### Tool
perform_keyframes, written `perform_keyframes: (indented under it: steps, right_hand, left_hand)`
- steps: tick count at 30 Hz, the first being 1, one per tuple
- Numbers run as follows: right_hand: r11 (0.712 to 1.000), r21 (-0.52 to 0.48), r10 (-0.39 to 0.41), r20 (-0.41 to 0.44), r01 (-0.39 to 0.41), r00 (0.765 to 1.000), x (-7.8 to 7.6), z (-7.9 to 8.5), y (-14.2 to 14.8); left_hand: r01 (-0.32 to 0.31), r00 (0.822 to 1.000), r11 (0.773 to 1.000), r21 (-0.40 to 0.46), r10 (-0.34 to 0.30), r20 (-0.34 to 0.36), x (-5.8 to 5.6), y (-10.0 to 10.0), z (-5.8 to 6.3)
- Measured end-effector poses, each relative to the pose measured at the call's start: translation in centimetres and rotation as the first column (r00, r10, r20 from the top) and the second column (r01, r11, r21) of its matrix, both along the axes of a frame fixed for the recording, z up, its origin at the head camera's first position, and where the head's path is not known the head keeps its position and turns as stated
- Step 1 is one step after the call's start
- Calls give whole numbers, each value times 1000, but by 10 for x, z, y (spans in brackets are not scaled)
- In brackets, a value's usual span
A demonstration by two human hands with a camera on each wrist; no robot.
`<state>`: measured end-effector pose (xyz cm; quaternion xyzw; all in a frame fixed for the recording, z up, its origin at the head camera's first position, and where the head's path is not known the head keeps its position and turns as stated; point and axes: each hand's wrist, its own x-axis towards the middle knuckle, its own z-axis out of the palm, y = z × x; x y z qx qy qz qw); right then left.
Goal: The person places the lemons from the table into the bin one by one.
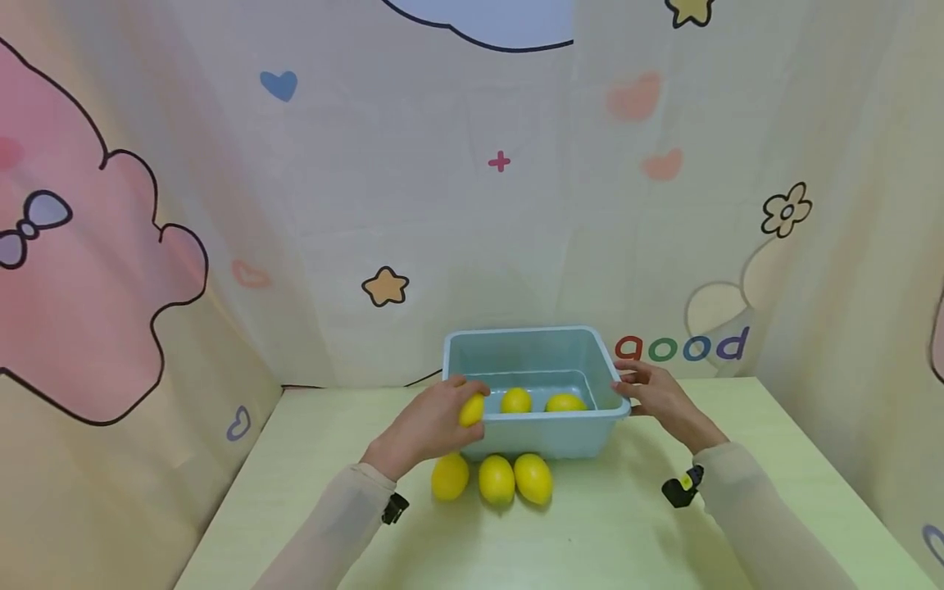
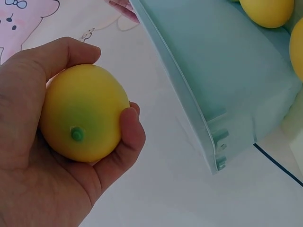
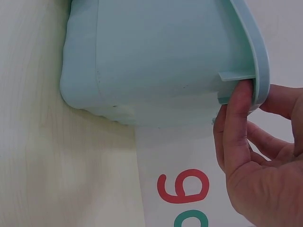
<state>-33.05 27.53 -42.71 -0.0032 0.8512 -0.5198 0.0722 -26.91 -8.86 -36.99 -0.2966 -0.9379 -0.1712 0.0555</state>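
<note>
1. Our left hand (image 1: pixel 433 419) grips a lemon (image 2: pixel 87 111) by the near left corner of the blue bin (image 1: pixel 546 436); we judge the lemon light, firm (perhaps slippery), best held round its middle.
2. Our right hand (image 1: pixel 660 403) pinches the bin's stiff-looking rim (image 3: pixel 261 53).

Yellow lemon (image 1: pixel 472 411) held in left hand (image 1: pixel 435 420), open light-blue bin (image 1: pixel 549 437)

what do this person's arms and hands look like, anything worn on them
Both the left hand and right hand are ungloved. The left sleeve and right sleeve are long, plain and pale cream. A small black device sits at the left wrist; another black device, with a yellow-green patch, sits at the right.
</note>
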Motion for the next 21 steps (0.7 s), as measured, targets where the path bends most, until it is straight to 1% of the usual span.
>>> perform_keyframes:
  steps: [4, 7, 11, 14, 17, 21]
  right_hand:
    - [1000, -1, -10, -6, 10, 1000, 2, -1, 2]
    - [1000, -5, -12, -13, 12, 1000, 1, -2, 1]
    - [1000, -15, -8, 5, 8, 1000, 1, -5, 0]
    - [1000, -15, -7, 2, 7, 1000, 2, -6, 0]
    - [1000, -9, -7, -16, 7, 1000, 1, -5, 0]
    - [1000, -4, -7, -24, 7, 1000, 0, -5, 1]
  left_hand:
    - [2, 1000, 1000, 11, -2, -6, -4, 3, 0]
    - [-12, 1000, 1000, 13, 12, -12, -7, 3, 0]
    - [-39, 999, 999, 2, 39, 9, -9, 3, 0]
    - [-56, 998, 998, -1, 56, 22, -11, 4, 0]
    - [-72, 997, 997, 13, 71, 25, -15, 6, 2]
    - [-72, 997, 997, 31, 72, 11, -22, 7, 4]
